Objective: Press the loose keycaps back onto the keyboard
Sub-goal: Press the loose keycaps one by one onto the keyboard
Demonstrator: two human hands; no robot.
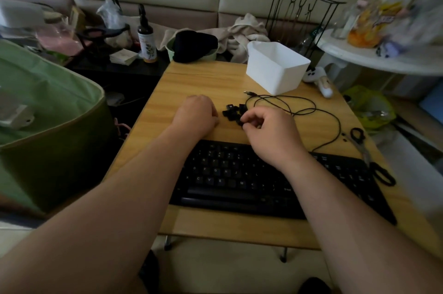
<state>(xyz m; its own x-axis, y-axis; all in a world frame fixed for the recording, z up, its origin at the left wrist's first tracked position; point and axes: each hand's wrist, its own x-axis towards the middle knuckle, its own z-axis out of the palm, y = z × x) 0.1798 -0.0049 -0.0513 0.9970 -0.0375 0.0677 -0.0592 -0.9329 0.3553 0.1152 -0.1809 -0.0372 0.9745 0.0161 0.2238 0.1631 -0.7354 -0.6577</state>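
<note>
Loose black plastic keycaps [231,109] sit in a small heap on the light wooden table [206,78], just beyond the black full-size keyboard [239,178]. Right hand [268,130] has curled fingertips pinching one keycap at the heap's near edge. Left hand [195,114] rests beside the heap, balled up with nothing visible in it. Keyboard legends like G, H, B, M are readable; no brand can be made out.

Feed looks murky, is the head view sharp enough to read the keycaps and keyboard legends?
Head view: dim, flat light, no glare; keyboard legends faint but partly legible; loose keycaps merge into one dark clump; right hand fairly sharp; edges smeared and bent by the wide-angle lens, worst top right.
</note>
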